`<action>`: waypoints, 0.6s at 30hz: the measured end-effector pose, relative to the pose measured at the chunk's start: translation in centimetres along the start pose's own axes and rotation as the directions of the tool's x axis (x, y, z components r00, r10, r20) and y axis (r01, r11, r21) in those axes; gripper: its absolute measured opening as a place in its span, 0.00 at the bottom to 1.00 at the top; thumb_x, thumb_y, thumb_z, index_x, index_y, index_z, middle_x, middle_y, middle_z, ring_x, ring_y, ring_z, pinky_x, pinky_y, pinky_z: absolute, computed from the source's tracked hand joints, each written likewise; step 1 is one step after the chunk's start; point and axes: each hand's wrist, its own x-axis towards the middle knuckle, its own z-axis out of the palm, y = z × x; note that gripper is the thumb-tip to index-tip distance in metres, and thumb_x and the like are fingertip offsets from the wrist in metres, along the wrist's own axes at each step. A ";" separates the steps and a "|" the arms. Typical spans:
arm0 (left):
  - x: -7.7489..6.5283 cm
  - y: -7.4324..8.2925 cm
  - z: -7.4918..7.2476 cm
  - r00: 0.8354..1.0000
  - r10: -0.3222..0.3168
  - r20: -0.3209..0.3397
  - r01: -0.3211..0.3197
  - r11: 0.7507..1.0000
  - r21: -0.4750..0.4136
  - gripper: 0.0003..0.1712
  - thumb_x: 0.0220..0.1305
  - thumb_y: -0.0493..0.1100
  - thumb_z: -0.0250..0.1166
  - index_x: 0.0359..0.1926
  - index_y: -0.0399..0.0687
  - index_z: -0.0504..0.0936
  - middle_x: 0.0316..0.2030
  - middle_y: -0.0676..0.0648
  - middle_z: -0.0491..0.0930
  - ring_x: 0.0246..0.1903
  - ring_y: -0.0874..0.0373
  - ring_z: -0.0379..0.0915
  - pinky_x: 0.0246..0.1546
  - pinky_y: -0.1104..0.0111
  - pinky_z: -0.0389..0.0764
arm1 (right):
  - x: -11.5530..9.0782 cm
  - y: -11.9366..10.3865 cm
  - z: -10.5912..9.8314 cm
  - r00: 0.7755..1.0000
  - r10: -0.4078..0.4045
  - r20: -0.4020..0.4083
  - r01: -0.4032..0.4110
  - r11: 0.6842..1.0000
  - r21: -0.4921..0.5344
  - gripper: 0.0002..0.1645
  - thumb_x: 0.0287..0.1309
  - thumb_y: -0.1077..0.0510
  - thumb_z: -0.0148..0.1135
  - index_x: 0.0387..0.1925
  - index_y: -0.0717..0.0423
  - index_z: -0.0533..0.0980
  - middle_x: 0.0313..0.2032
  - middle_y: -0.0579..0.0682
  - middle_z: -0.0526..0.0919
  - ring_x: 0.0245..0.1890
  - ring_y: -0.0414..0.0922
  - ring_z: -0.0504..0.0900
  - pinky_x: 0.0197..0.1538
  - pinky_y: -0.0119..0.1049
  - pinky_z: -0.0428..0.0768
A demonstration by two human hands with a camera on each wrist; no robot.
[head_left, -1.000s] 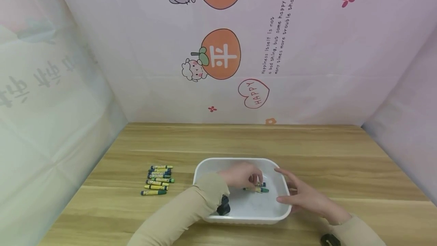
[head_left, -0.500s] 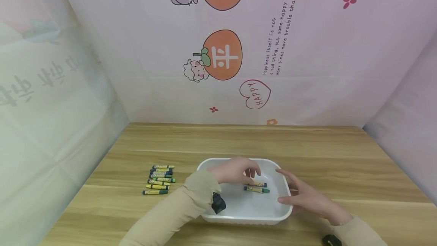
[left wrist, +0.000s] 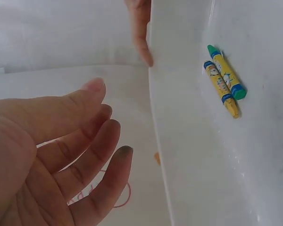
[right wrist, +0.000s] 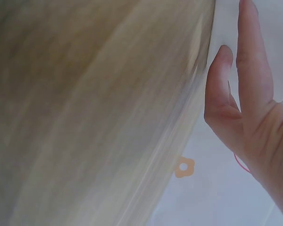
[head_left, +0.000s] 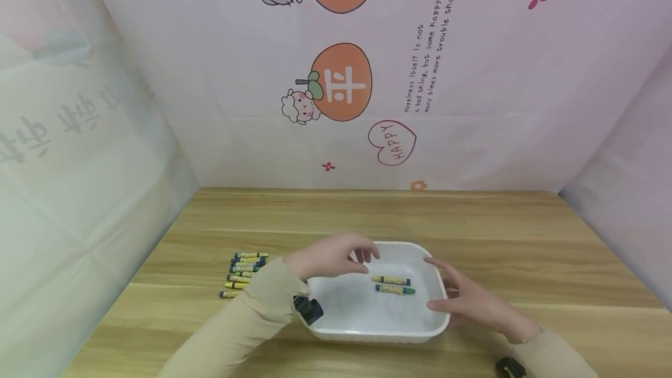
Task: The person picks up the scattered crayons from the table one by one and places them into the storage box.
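Note:
Inside a white plastic tray (head_left: 378,319) lie two crayons side by side, a yellow-tipped crayon (head_left: 391,280) and a green-tipped crayon (head_left: 395,290). Over the tray's far left part hovers my left hand (head_left: 333,254), fingers loosely bent and apart from the crayons. Its palm and fingers hold nothing in the left wrist view. My right hand (head_left: 475,303) holds the tray's right rim, thumb and forefinger reaching over the edge while other fingers stay outside the wall. The right wrist view shows the right hand (right wrist: 259,108) from its thumb side.
Several more crayons (head_left: 244,270) lie in a row on the wooden table (head_left: 499,220) left of the tray, partly covered by my left sleeve (head_left: 226,331). A printed white cloth (head_left: 472,150) stands behind the table, with more cloth at both sides.
My left hand has let go of the yellow-tipped crayon and moved up and left, leaving it beside the green-tipped one. The right hand stays at the tray's rim.

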 end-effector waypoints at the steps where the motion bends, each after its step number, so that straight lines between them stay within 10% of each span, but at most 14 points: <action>1: -0.3 -0.1 -0.1 1.000 0.007 -0.006 -0.007 1.000 0.003 0.15 0.61 0.38 0.64 0.50 0.45 0.79 0.44 0.47 0.81 0.39 0.66 0.73 0.41 0.77 0.77 | 0.0 0.0 0.0 1.000 0.001 -0.001 -0.001 1.000 -0.001 0.57 0.55 0.63 0.65 0.72 0.58 0.36 0.58 0.86 0.50 0.51 0.57 0.76 0.38 0.51 0.83; 18: -6.5 -4.3 -0.6 0.989 -0.057 -0.134 0.052 0.998 -0.041 0.14 0.60 0.36 0.65 0.48 0.42 0.79 0.39 0.45 0.80 0.39 0.60 0.76 0.39 0.75 0.79 | 0.0 -0.1 0.0 1.000 0.001 -0.006 -0.001 1.000 -0.018 0.56 0.55 0.62 0.65 0.72 0.58 0.37 0.57 0.84 0.54 0.50 0.55 0.77 0.38 0.50 0.83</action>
